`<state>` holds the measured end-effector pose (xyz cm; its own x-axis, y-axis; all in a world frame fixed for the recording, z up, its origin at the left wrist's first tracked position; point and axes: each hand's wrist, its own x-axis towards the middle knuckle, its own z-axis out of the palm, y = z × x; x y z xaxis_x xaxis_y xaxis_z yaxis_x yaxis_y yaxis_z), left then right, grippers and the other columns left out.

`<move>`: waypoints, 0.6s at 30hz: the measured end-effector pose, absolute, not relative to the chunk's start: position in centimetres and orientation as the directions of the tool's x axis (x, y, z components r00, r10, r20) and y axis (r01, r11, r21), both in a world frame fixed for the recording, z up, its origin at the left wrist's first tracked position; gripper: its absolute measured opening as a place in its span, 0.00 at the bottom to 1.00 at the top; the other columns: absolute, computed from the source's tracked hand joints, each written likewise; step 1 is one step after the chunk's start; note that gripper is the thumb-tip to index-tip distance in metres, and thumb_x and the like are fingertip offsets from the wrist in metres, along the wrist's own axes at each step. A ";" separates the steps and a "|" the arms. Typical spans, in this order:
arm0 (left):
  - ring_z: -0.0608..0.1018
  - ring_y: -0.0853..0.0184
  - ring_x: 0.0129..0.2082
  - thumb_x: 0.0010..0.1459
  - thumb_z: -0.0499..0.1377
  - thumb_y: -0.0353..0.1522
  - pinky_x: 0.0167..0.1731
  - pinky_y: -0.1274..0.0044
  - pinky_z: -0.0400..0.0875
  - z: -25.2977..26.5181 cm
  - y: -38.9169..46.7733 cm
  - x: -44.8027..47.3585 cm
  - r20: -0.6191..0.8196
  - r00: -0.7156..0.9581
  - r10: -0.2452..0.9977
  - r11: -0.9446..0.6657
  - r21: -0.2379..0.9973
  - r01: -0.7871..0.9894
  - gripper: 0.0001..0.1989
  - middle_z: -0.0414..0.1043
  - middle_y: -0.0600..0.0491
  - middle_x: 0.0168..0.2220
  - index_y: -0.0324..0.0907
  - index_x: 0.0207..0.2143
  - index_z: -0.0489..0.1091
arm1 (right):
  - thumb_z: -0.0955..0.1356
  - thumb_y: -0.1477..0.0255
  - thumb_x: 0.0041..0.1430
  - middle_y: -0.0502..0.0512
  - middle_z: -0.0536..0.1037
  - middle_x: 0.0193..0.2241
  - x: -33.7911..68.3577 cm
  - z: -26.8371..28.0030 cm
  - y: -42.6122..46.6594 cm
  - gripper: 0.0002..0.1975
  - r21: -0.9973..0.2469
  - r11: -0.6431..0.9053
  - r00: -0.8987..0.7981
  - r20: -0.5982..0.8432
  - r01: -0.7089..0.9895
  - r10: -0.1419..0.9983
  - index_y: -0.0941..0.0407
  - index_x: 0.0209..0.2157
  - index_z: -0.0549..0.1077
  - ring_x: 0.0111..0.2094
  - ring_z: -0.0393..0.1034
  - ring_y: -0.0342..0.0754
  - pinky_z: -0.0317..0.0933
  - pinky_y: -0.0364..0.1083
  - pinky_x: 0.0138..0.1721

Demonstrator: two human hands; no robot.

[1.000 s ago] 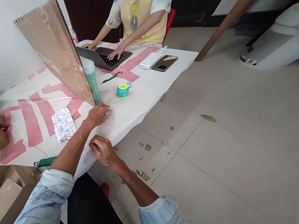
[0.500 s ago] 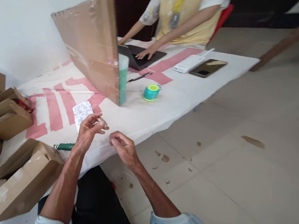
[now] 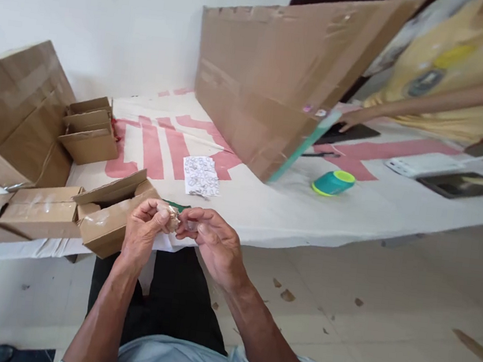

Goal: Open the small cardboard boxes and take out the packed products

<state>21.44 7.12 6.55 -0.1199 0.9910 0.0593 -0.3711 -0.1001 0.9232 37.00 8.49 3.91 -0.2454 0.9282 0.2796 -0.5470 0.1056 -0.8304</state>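
My left hand (image 3: 145,229) is closed, pinching a small crumpled piece of brownish, shiny material (image 3: 173,220) that looks like packing tape. Close beside it, my right hand (image 3: 219,245) has its thumb and fingers pinched together at the right side of that piece; what lies between these fingertips is too small to make out. Both hands are held above the near table edge, over my lap. Just behind them a green-handled tool (image 3: 176,205) is mostly hidden by my fingers. Farther back lies a white sheet covered in small scribbled marks (image 3: 201,175).
Cardboard boxes (image 3: 44,211) line the left side. A large upright cardboard panel (image 3: 254,72) stands mid-table. To its right are a teal and yellow roll-shaped object (image 3: 332,183), a white device (image 3: 418,163), a phone (image 3: 463,184) and a person's arm (image 3: 442,102). Scraps (image 3: 288,295) litter the floor.
My view has swung left, so the table things appear farther right. My hands, apart before, have come together at the crumpled piece held in the left.
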 end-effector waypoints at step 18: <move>0.79 0.66 0.21 0.52 0.75 0.51 0.22 0.78 0.73 6.3 -1.8 13.5 0.146 -0.279 0.949 -0.213 0.950 -0.229 0.28 0.78 0.52 0.21 0.38 0.45 0.83 | 0.74 0.54 0.65 0.56 0.86 0.43 30.2 7.0 4.8 0.15 -0.922 0.098 -0.449 0.273 -0.374 0.851 0.51 0.40 0.80 0.38 0.80 0.50 0.79 0.52 0.44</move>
<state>13.51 -1.77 6.33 -0.2792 0.9491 0.1459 -0.2293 -0.2135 0.9496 30.17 4.77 6.97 -0.4495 0.8506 0.2727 -0.3739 0.0981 -0.9222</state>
